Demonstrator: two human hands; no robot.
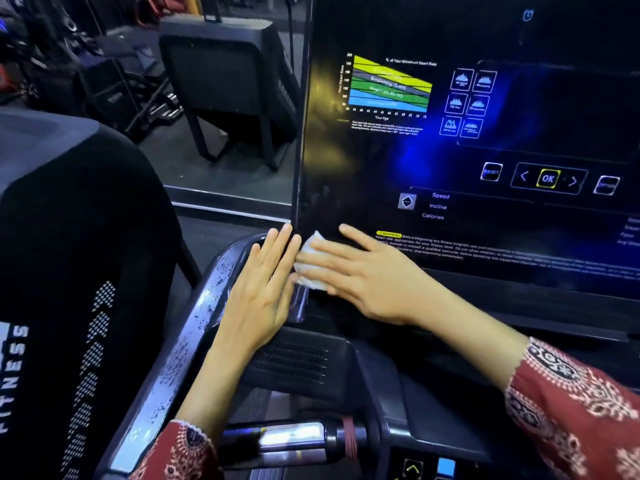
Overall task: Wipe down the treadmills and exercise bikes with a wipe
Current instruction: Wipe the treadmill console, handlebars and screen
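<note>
A treadmill's black console panel [485, 150] fills the right half of the head view, with a heart-rate chart, program icons and an OK button. My right hand [363, 275] lies flat with straight fingers and presses a folded white wipe [310, 261] against the panel's lower left corner. My left hand [263, 289] is also flat, fingers together. It rests on the panel's left edge and the top of the scuffed grey handrail [194, 334], touching the wipe's edge.
A neighbouring machine's black shroud with white "FITNESS" lettering [69, 271] stands close on the left. A chrome grip bar [294, 438] lies below my arms. Another dark machine [225, 81] and gym gear stand behind on the grey floor.
</note>
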